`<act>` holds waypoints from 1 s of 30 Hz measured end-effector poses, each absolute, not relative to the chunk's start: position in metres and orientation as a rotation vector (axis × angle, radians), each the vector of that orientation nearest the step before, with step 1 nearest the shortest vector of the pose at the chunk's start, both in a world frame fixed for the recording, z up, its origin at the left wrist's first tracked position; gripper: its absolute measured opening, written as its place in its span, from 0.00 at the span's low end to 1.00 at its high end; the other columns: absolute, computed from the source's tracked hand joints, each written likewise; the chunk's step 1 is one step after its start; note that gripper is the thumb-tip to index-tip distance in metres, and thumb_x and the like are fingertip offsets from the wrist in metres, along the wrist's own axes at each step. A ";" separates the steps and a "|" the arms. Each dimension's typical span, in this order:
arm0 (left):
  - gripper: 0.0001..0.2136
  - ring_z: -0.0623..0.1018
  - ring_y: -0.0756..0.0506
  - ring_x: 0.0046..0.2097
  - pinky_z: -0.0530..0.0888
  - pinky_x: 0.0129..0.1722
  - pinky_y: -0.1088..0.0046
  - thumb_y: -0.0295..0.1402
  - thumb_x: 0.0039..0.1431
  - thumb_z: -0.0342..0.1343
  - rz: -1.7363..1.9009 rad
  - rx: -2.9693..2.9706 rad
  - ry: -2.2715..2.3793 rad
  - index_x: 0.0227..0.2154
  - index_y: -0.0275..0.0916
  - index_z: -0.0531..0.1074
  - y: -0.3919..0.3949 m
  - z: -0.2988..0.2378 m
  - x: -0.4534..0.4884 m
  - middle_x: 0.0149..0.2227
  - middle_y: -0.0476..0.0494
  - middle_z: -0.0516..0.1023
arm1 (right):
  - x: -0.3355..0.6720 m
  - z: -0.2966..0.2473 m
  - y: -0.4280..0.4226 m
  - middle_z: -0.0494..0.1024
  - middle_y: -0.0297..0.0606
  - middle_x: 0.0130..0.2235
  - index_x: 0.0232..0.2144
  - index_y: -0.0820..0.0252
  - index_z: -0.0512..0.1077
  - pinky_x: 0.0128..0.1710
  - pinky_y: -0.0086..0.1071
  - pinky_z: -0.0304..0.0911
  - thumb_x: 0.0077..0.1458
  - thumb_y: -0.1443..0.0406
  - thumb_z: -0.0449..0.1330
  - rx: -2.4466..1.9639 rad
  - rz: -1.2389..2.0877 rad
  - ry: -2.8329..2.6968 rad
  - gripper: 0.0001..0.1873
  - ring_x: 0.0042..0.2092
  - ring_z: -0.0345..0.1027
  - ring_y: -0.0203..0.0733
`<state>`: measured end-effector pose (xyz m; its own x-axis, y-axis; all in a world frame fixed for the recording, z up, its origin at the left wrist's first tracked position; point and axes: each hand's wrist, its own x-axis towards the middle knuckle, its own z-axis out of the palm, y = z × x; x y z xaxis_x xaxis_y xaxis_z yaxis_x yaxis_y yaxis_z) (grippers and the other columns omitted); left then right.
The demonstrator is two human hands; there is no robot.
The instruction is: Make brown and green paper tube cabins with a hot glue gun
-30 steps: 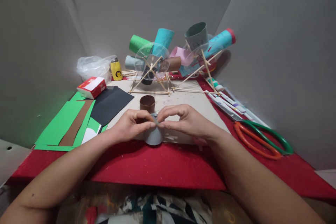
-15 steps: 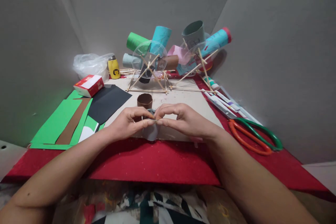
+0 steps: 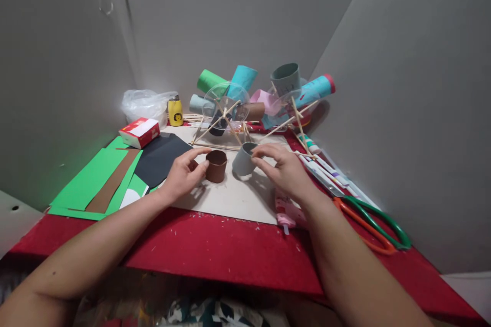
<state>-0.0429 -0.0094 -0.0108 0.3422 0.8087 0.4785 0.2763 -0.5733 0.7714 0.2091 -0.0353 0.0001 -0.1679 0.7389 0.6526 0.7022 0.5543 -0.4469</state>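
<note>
On the beige board (image 3: 184,198), a small brown paper tube (image 3: 216,172) stands upright. My left hand (image 3: 186,176) is at its left side, thumb and forefinger apart; whether the fingertips touch it I cannot tell. A grey-blue paper tube (image 3: 243,160) leans to one side just right of the brown one. My right hand (image 3: 282,167) pinches its right rim between thumb and fingers. Beneath my right wrist lies a pink glue gun (image 3: 287,213), partly hidden by the arm.
Behind stands a stick-framed wheel (image 3: 225,112) with coloured paper tubes. Green sheets (image 3: 76,184), black paper (image 3: 159,158) and a red-white box (image 3: 140,133) lie left. Large scissors (image 3: 368,222) and several markers (image 3: 326,168) lie right on the red tabletop (image 3: 215,240).
My hands have moved apart from their joint pinch over the grey-blue tube. That tube is now farther back and right, at my right hand. My left hand has come beside the brown tube.
</note>
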 end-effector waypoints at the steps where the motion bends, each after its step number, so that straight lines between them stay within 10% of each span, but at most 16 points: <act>1: 0.15 0.76 0.53 0.28 0.73 0.26 0.77 0.30 0.58 0.54 1.187 2.114 0.936 0.48 0.37 0.71 -0.009 -0.014 -0.043 0.45 0.39 0.78 | 0.207 -0.003 -0.032 0.78 0.40 0.37 0.29 0.56 0.72 0.46 0.47 0.63 0.55 0.65 0.57 -1.163 0.056 -1.923 0.04 0.42 0.70 0.48; 8: 0.19 0.73 0.42 0.55 0.75 0.46 0.65 0.28 0.60 0.51 1.057 2.453 0.791 0.54 0.41 0.67 -0.010 -0.027 -0.042 0.58 0.38 0.69 | 0.197 -0.015 -0.027 0.75 0.43 0.45 0.32 0.55 0.72 0.52 0.49 0.61 0.57 0.67 0.56 -1.152 0.080 -1.991 0.05 0.49 0.67 0.48; 30: 0.28 0.60 0.37 0.64 0.63 0.59 0.57 0.34 0.55 0.59 1.188 2.296 1.020 0.59 0.46 0.60 -0.008 -0.028 -0.041 0.65 0.38 0.56 | 0.194 -0.016 -0.035 0.69 0.46 0.58 0.57 0.54 0.65 0.58 0.50 0.58 0.57 0.65 0.58 -1.292 0.182 -1.993 0.25 0.59 0.62 0.51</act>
<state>-0.0413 -0.0076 -0.0283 0.3860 0.7384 0.5530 0.4351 -0.6743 0.5966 0.1936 -0.0348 -0.0165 -0.2174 0.8354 0.5048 0.7304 0.4823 -0.4836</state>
